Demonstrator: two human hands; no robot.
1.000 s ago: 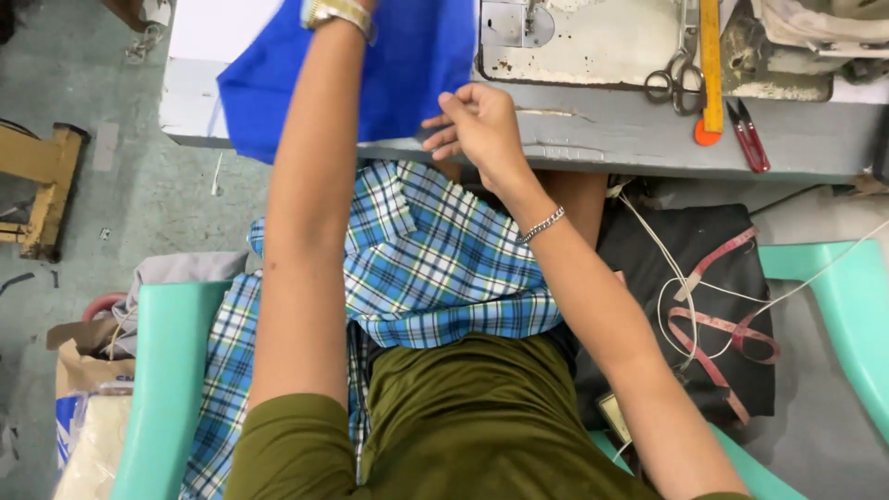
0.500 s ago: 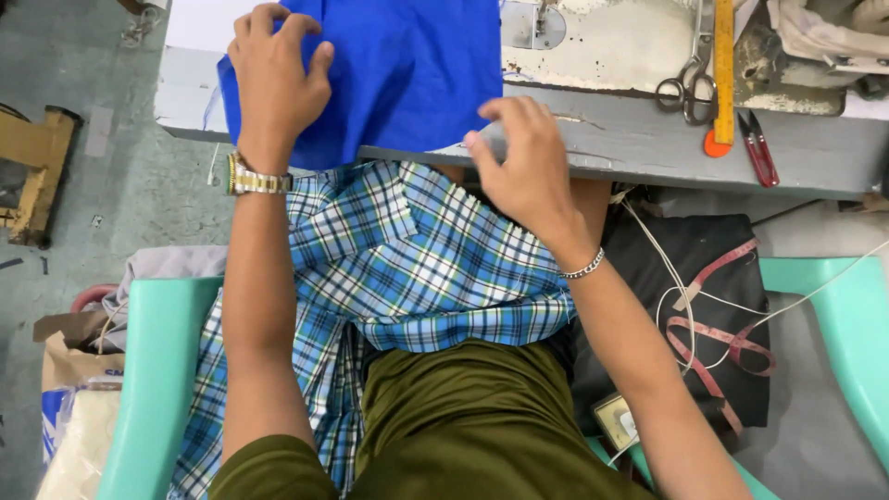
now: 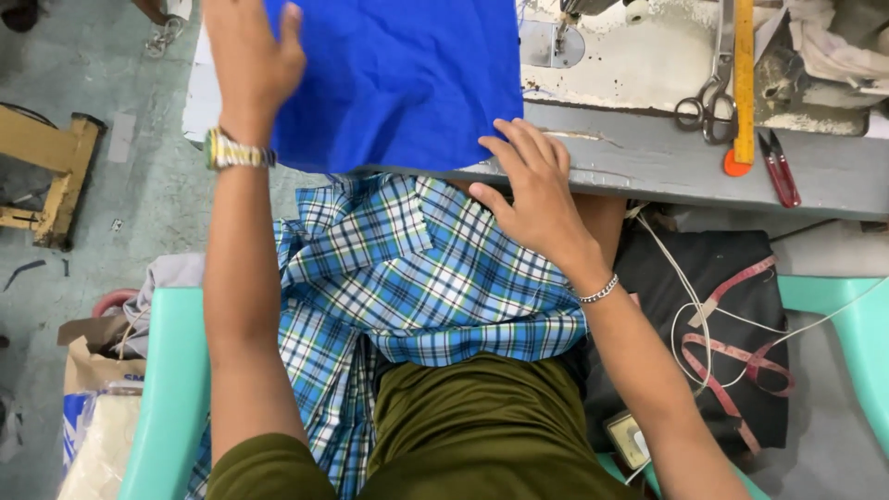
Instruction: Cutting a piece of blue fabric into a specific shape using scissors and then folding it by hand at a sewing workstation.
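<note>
The blue cloth (image 3: 398, 83) lay flat on the grey sewing table (image 3: 667, 167), partly under the left hand (image 3: 250, 65), which pressed on it with fingers together and thumb apart, and touching the spread fingertips of the right hand (image 3: 532, 190) at its near edge. It looked light, soft and limp, likely to slide and crease, so flat palms or an edge pinch suited it best. A brown paper bag (image 3: 88, 370), well below the left hand, held contents that could not be told.
</note>
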